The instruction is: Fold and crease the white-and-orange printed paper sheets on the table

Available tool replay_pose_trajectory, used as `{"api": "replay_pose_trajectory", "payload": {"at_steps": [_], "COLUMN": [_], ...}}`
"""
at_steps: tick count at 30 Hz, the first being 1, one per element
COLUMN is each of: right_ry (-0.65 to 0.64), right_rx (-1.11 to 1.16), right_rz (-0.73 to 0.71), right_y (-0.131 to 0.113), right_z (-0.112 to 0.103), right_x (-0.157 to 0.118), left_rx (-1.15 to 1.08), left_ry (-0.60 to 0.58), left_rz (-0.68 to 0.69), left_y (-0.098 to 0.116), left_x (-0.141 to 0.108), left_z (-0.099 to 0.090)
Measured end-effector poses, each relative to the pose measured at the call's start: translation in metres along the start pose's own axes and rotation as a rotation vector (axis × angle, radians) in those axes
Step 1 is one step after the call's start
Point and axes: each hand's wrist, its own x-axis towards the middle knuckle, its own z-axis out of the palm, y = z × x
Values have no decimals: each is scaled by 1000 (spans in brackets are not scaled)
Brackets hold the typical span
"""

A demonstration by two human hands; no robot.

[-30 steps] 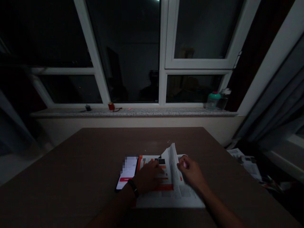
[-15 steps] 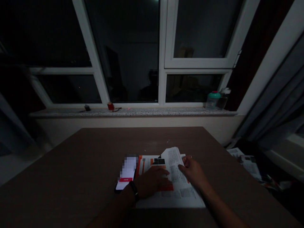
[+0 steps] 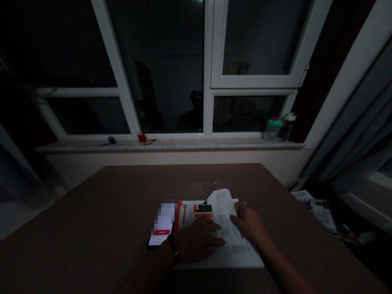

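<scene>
A printed paper sheet (image 3: 211, 257) with orange and dark picture blocks lies on the table in front of me. Its right part is folded over as a flap (image 3: 225, 204) that shows grey text. My left hand (image 3: 199, 239), with a dark band at the wrist, rests flat on the paper with its fingers stretched to the right. At the flap's right edge, my right hand (image 3: 246, 220) pinches the paper between thumb and fingers. Just left of the sheet lies a lit smartphone (image 3: 163, 222) with a red bar on its screen.
The brown table (image 3: 92, 220) reaches to the wall below a stone windowsill (image 3: 190, 144). On the sill stand a teal-lidded bottle (image 3: 273, 128), a clear bottle (image 3: 287, 127) and a small red object (image 3: 141, 137). Papers (image 3: 318, 210) lie beyond the table's right edge.
My left hand has moved slightly down and right over the paper, its fingers now more spread; a red-orange patch beside them is covered. My right hand keeps its pinch at the flap.
</scene>
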Motion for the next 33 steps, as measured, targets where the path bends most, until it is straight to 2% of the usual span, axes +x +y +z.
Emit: {"api": "replay_pose_trajectory", "payload": {"at_steps": [7, 13, 22, 27, 33], "right_ry": [45, 85, 106, 89, 5], "right_rx": [23, 51, 105, 208, 420], "right_rz": [22, 43, -40, -168, -216], "right_y": [-4, -6, -7, -15, -25], "right_z": [2, 11, 18, 19, 19], "right_x": [-3, -5, -4, -6, -8], "left_rx": [-61, -112, -128, -92, -57], "left_ry": [-25, -23, 8, 17, 63], "left_rz": [-46, -61, -54, -93, -102], "left_y": [2, 2, 0, -2, -3], "left_x": [0, 0, -1, 0, 1], "left_z": [1, -7, -9, -5, -2]}}
